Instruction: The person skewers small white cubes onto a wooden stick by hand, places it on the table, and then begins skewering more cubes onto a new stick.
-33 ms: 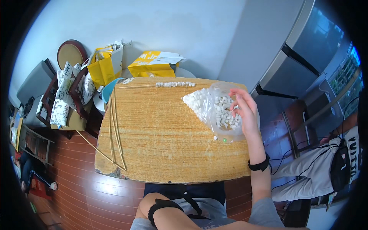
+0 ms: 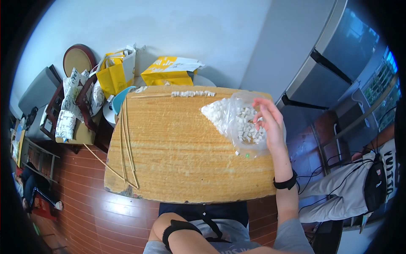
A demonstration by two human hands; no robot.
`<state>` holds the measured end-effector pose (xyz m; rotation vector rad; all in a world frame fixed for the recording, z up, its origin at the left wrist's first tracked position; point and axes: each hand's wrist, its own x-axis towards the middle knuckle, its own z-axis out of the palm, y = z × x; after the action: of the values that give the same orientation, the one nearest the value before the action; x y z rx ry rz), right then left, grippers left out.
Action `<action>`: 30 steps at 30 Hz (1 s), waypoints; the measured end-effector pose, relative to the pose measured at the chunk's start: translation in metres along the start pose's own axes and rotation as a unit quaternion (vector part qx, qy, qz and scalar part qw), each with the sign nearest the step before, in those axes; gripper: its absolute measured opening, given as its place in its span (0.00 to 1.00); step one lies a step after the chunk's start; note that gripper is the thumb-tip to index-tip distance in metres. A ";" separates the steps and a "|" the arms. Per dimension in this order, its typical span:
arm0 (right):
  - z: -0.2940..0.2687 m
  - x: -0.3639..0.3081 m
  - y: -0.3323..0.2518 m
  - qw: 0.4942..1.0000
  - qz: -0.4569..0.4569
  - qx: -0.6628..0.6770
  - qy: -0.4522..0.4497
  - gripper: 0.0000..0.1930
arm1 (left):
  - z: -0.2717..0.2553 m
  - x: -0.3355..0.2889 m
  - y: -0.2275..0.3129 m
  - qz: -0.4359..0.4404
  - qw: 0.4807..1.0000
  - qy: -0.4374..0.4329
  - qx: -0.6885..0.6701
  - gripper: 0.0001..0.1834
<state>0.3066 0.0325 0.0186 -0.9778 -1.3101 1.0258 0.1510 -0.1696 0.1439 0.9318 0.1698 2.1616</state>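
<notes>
My right hand (image 2: 270, 122) hovers over the right part of the table (image 2: 177, 156), fingers loosely curved and apart, with nothing visible in them. Beneath and beside it lies a clear plastic bag (image 2: 231, 122) with its mouth spread, full of small white pieces (image 2: 245, 127). A heap of the same white pieces (image 2: 215, 111) lies against the bag's left side. One white piece (image 2: 237, 153) and a small green piece (image 2: 247, 155) sit near the bag's front. My left arm (image 2: 182, 233), banded in black, is bent across my lap; its hand is out of the picture.
Several thin sticks (image 2: 129, 144) lie at the table's left, one jutting past its edge. A row of white pieces (image 2: 193, 93) lines the back edge. Yellow bags (image 2: 169, 72) stand behind, a cushioned chair (image 2: 80, 106) left, a fridge (image 2: 315, 80) right. A person in pale trousers (image 2: 338, 194) is at the right.
</notes>
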 end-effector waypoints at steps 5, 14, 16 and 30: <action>0.003 -0.003 0.001 1.000 0.001 0.007 0.002 0.14 | 0.000 0.000 0.001 0.000 1.000 0.000 -0.010 0.18; -0.001 0.000 0.002 1.000 -0.007 0.013 -0.010 0.13 | 0.001 0.002 0.001 0.007 0.999 -0.020 -0.027 0.18; 0.000 0.001 0.003 1.000 -0.003 0.012 -0.009 0.13 | 0.000 0.001 0.000 0.006 0.999 -0.024 -0.031 0.18; -0.004 -0.002 0.002 1.000 -0.002 -0.002 -0.022 0.14 | 0.010 -0.008 -0.006 0.039 0.995 -0.070 -0.067 0.19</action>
<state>0.3103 0.0317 0.0159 -0.9595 -1.3506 1.0477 0.1647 -0.1726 0.1440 1.0230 -0.0802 2.1393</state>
